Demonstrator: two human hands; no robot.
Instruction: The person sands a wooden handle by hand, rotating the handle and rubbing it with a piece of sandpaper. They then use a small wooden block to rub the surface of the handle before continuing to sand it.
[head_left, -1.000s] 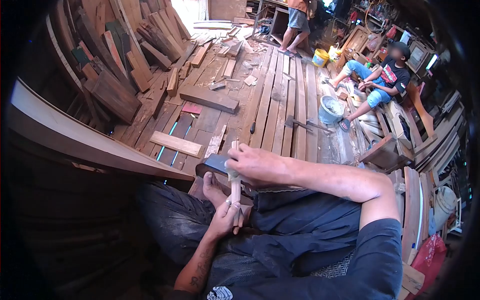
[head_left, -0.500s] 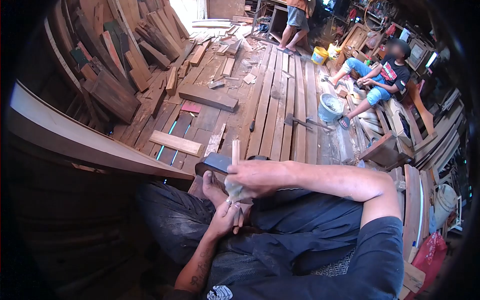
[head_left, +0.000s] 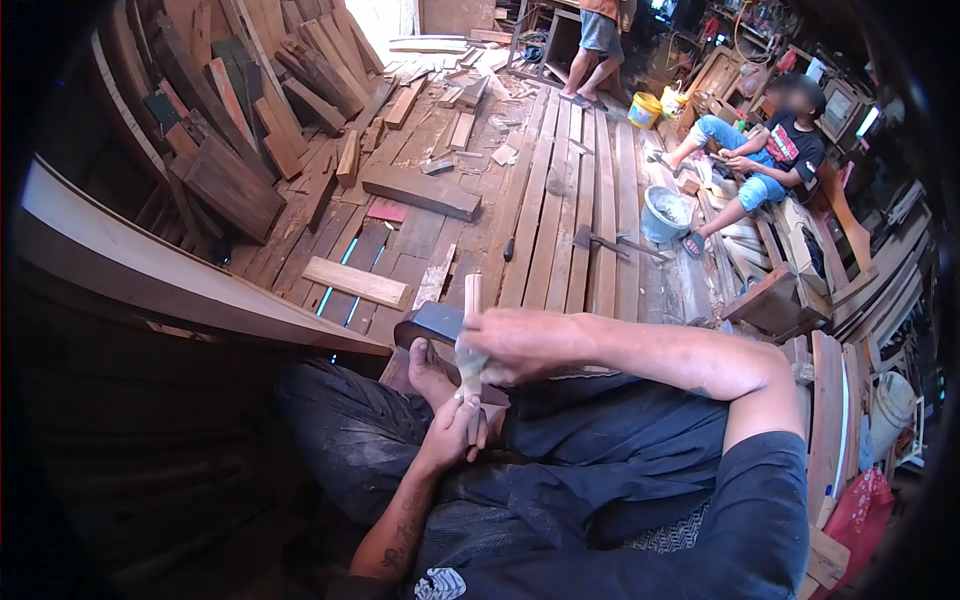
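A slim, light-coloured wooden stick [head_left: 472, 290] stands roughly upright in front of my lap. Its lower part is held by my left hand [head_left: 455, 430], closed with the thumb along the wood. Higher up, my right hand [head_left: 510, 342] is closed around the stick with a pale, crumpled sheet [head_left: 468, 356] against the wood; the sheet's kind is unclear. A short stretch of stick shows between the two hands, and its top sticks out above the right one. Behind the hands lies a dark block [head_left: 430, 322], close to my bare foot [head_left: 432, 372].
A long curved board [head_left: 200, 285] runs along my left. On the plank floor lie a pale board [head_left: 357, 283], a thick beam [head_left: 422, 192] and an axe-like tool [head_left: 600, 241]. A bucket [head_left: 664, 214] stands near a seated person [head_left: 780, 150]; another person [head_left: 598, 50] stands farther back.
My right hand has slid up the stick with the pale sheet, uncovering wood above my left hand. The left hand keeps nearly the same place. The camera view has shifted slightly.
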